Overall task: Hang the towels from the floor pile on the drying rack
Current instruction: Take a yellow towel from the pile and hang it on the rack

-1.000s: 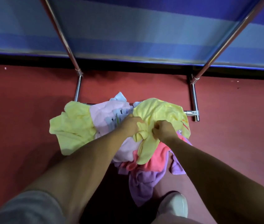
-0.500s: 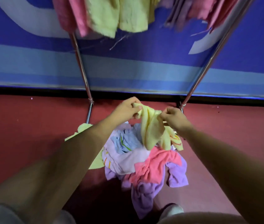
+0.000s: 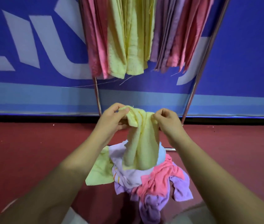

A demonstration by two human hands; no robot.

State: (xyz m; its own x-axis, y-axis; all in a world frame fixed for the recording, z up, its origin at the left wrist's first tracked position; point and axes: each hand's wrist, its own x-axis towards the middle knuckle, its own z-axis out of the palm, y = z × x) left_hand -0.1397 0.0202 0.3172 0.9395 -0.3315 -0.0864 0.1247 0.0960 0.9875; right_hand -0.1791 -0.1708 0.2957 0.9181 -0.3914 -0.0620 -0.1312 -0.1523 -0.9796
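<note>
I'm looking at a big blue wall with pale lettering, filling the whole top of the view, and red floor below it. The drying rack stands against that wall, its two metal uprights slanting up out of sight. Hung towels crowd the top between those uprights: pink on the left, yellow in the middle, mauve and pink on the right, with loose threads trailing below.

Down at the rack's foot sits the floor pile, a jumble of pink, purple, lilac and pale yellow cloth, with a bit of pale blue showing.

And here's the one in play, a yellow towel, lifted up over the pile and draping down in soft folds, its lower end just over the heap; whether it touches, I can't tell. It's below the hung row, not on the rack.

My left hand has the top edge on one side and my right hand the other. The fingers of both are curled in, pinching that bunched upper edge between them.
</note>
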